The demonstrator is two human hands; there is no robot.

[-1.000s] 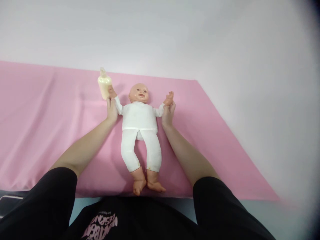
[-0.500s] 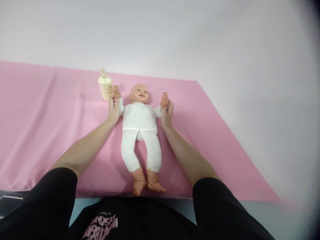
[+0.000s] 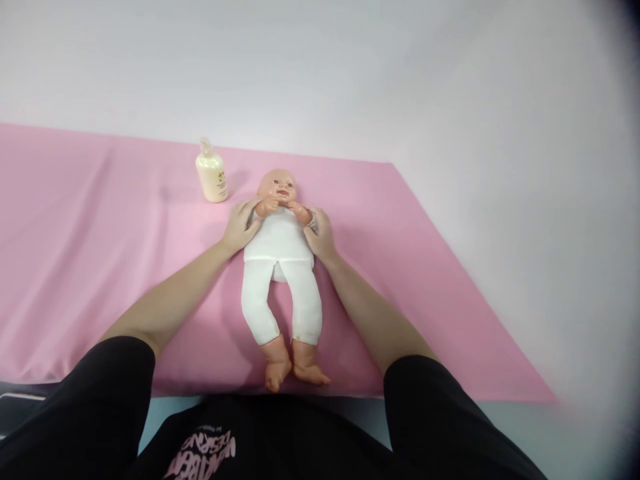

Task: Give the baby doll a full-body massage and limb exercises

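Doll (image 3: pixel 280 267) lies on its back between both hands, long axis running straight away from the person — head far, feet near. Left hand (image 3: pixel 240 227) and right hand (image 3: pixel 320 235) each clasp a doll arm, folding them onto its chest. Bottle (image 3: pixel 212 175) stands just beyond the left hand — apart.

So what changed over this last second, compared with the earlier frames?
Both hands swung the doll's arms inward: the left hand and right hand brought them from spread out sideways to folded over the chest, with the doll's fists now meeting under its chin. Each grip stayed on its arm throughout. The doll itself kept lying on its back on the pink sheet, legs unmoved, and the cream bottle stood where it was.
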